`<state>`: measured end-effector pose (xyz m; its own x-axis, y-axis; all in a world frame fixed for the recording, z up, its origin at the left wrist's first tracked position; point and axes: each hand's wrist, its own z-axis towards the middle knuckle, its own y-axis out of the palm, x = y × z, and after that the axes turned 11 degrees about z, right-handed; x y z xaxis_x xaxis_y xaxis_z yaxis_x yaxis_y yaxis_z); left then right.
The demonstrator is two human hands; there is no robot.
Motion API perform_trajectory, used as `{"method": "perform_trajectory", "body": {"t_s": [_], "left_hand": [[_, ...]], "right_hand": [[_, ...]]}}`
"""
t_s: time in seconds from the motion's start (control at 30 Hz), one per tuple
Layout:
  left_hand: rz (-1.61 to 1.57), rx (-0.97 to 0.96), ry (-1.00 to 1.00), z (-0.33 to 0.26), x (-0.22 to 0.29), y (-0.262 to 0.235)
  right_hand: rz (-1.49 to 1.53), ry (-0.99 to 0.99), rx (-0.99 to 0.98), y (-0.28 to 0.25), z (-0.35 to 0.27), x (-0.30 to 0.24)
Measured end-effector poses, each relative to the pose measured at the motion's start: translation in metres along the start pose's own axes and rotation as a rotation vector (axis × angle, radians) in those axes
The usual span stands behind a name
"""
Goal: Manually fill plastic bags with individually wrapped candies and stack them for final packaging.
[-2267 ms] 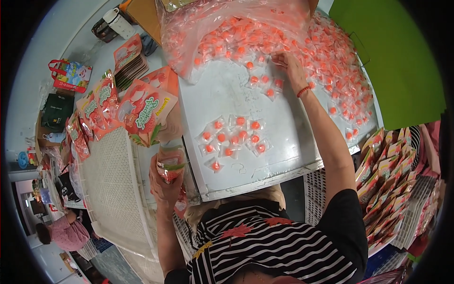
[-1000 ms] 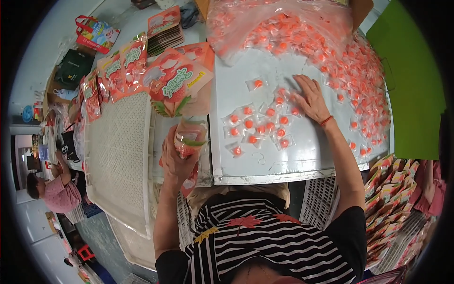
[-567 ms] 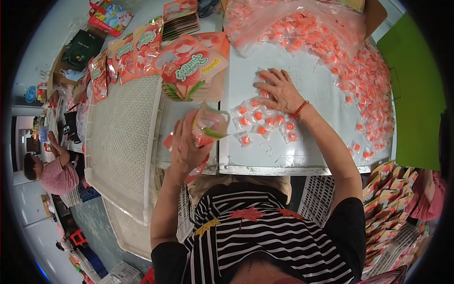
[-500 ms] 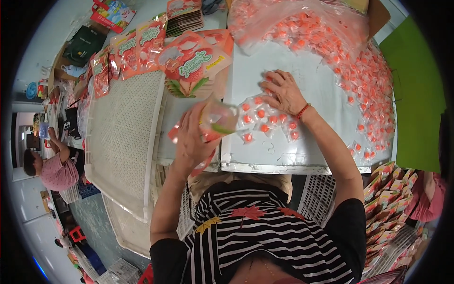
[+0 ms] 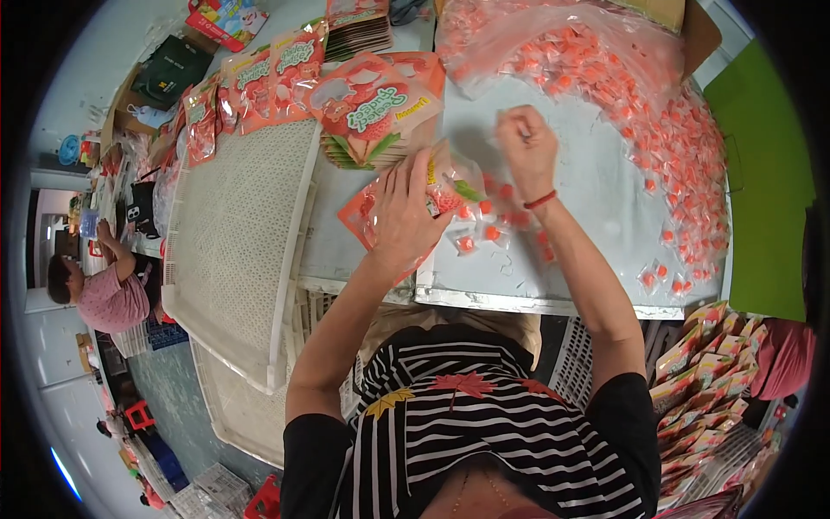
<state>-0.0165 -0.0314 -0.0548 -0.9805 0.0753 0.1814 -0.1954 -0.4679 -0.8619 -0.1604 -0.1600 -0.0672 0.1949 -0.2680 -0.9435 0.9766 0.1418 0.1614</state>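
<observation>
My left hand (image 5: 403, 208) grips a red printed pouch (image 5: 356, 214), which lies tilted on the table with its clear-windowed end toward the small wrapped candies (image 5: 491, 232). Some of those orange-red candies lie close to the pouch's end, smeared by motion. Over the table just beyond them is my right hand (image 5: 529, 151), its fingers curled in and slightly blurred; whatever they hold is hidden. A stack of similar flat pouches (image 5: 372, 104) rests beyond my left hand.
A large heap of wrapped candies (image 5: 683, 173) curves along the right side, partly under a clear plastic bag (image 5: 519, 43). White perforated trays (image 5: 242, 225) stand at left. Filled pouches (image 5: 709, 363) crowd the lower right. A person in pink (image 5: 112, 294) works at far left.
My left hand has moved right and away from me, laying the pouch lower by the candies. My right hand has lifted off the candies, fingers now curled. The small candy group has shrunk or shifted.
</observation>
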Motion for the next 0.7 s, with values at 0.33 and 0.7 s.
{"method": "perform_trajectory", "body": {"t_s": [0.33, 0.7], "left_hand": [[-0.057, 0.029, -0.019, 0.005, 0.006, 0.005], [-0.057, -0.035, 0.057, 0.005, 0.008, 0.004]], "right_hand": [[-0.504, -0.171, -0.255, 0.019, -0.02, -0.042], [-0.476, -0.263, -0.292, 0.015, -0.021, -0.049]]}}
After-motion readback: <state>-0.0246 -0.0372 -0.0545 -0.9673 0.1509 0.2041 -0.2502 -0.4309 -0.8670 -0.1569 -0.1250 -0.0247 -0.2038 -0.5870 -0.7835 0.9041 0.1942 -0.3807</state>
